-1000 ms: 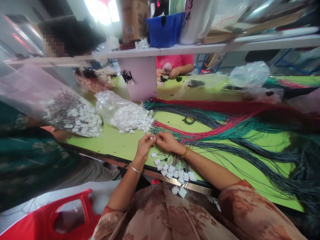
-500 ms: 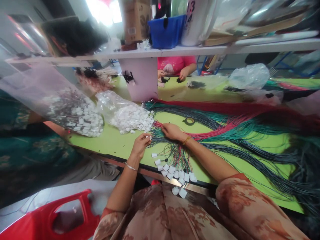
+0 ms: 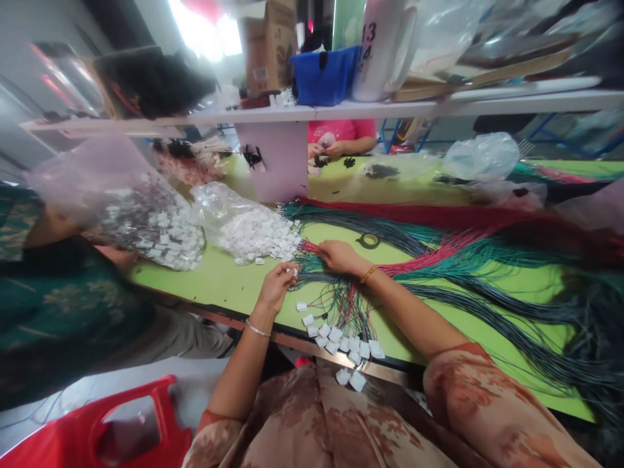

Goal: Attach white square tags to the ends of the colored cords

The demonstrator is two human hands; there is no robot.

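Between its thumb and fingers my left hand (image 3: 277, 286) pinches a small white connector (image 3: 292, 272). My right hand (image 3: 342, 256) is closed at the ends of the red wires (image 3: 309, 246), to the right of the left hand. Green wires (image 3: 316, 263) and dark grey wires (image 3: 316, 277) lie just below it, their ends pointing left. Nearer my body, a bunch of wires ends in several white connectors (image 3: 335, 334), and a few hang over the table edge. A clear bag of white connectors (image 3: 258, 233) lies open behind my left hand.
A second, larger bag of white parts (image 3: 166, 237) stands on the left beside a person in a green garment (image 3: 73, 292). A roll of black tape (image 3: 369, 240) lies among the wires. Across the table sits a person in pink (image 3: 341, 133), below a shelf (image 3: 273, 116). A red stool (image 3: 160, 416) stands lower left.
The camera view has shifted slightly. Both my hands keep nearly the same places and grips. Across the table, the other person's hands have come together.
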